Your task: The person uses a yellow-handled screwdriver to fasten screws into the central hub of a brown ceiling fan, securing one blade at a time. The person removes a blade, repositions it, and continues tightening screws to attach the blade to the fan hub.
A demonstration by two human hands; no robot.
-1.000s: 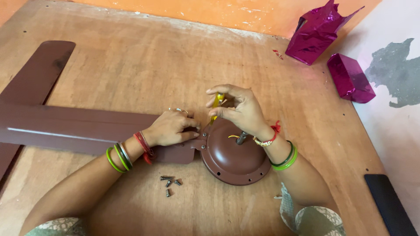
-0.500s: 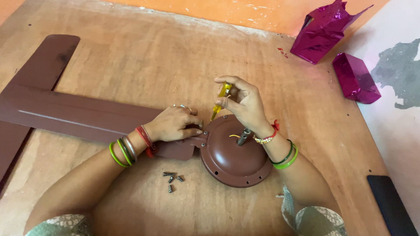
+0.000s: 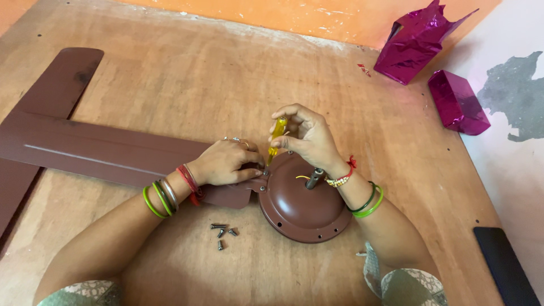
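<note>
A yellow-handled screwdriver [image 3: 275, 136] stands nearly upright, its tip down at the bracket where a brown fan blade [image 3: 107, 156] meets the rim of the round brown fan motor housing [image 3: 303, 201]. The right hand [image 3: 309, 139] has its fingers clamped around the handle. The left hand [image 3: 224, 163] lies flat on the blade's inner end, fingers together and pressing just beside the tip (thumb along the bracket edge). Four loose screws [image 3: 222, 232] sit on the wooden board [image 3: 226, 73] near the housing. A second blade [image 3: 56, 79] lies partly under the first. Two magenta foil packages [image 3: 436, 62] rest well apart, at the far right.
</note>
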